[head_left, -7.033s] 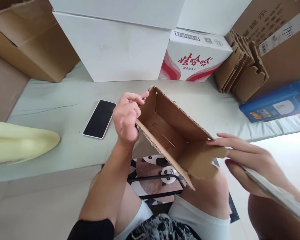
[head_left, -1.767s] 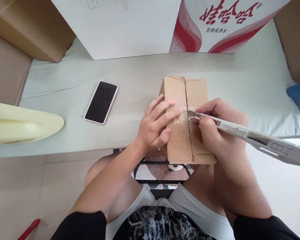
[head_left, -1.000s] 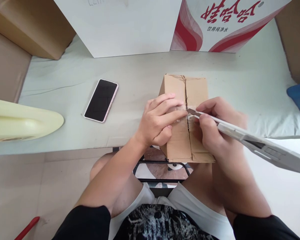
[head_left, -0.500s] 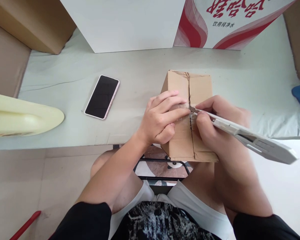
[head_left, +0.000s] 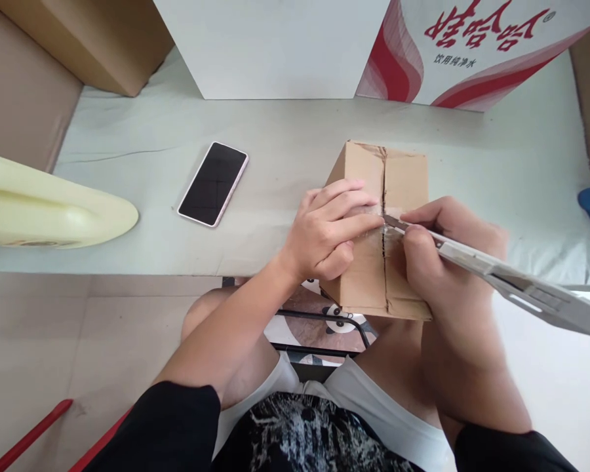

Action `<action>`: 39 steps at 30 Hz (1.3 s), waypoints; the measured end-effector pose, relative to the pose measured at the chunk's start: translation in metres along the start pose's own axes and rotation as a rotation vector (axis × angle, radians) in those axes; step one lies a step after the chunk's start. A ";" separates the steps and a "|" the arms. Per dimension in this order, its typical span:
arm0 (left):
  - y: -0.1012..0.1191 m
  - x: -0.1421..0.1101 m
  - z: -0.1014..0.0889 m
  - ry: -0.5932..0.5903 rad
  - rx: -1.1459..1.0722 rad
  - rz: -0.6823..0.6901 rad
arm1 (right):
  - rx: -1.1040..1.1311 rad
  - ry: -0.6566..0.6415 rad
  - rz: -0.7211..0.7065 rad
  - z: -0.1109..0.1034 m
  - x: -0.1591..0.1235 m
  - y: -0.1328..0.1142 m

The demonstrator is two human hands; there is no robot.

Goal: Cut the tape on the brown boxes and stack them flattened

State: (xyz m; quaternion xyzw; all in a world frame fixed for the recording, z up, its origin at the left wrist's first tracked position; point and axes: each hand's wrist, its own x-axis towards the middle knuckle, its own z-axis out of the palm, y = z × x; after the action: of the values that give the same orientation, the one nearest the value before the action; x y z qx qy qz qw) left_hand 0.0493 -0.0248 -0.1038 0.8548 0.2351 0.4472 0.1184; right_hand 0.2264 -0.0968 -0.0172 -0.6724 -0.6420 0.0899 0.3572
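This looks like a room in a home, though a small stockroom is possible: a cloth-covered tabletop [head_left: 275,144] carries a smartphone [head_left: 213,184], a drinking-water carton [head_left: 423,72] and a brown cardboard box [head_left: 113,46]; below are pale floor tiles [head_left: 34,328] and a panda-printed surface [head_left: 338,319].

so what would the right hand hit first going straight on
Probably the index finger of the left hand, by the tip of the utility knife; depth is unclear, so the cardboard box might come first.

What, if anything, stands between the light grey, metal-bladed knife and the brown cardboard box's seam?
Nothing visible: the knife in the right hand has its blade at the seam of the box. Closest is the left hand, its index fingertip just beside the blade; contact unclear.
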 end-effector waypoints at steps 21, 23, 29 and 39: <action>0.000 0.001 0.000 0.022 0.001 0.008 | 0.075 -0.032 -0.044 -0.002 -0.003 -0.002; 0.000 0.001 0.000 0.037 -0.017 0.015 | 0.100 -0.045 -0.064 -0.003 -0.004 -0.002; -0.003 0.001 0.001 0.065 -0.084 0.044 | 0.221 -0.028 -0.061 -0.007 -0.009 -0.003; -0.017 -0.013 -0.004 0.138 -0.132 -0.039 | 0.663 0.620 -0.139 0.010 0.009 0.022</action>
State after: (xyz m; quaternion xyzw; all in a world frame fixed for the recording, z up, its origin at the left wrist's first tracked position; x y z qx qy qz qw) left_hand 0.0347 -0.0170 -0.1171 0.8075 0.2294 0.5171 0.1670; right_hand 0.2392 -0.0830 -0.0346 -0.4723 -0.4850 0.0607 0.7336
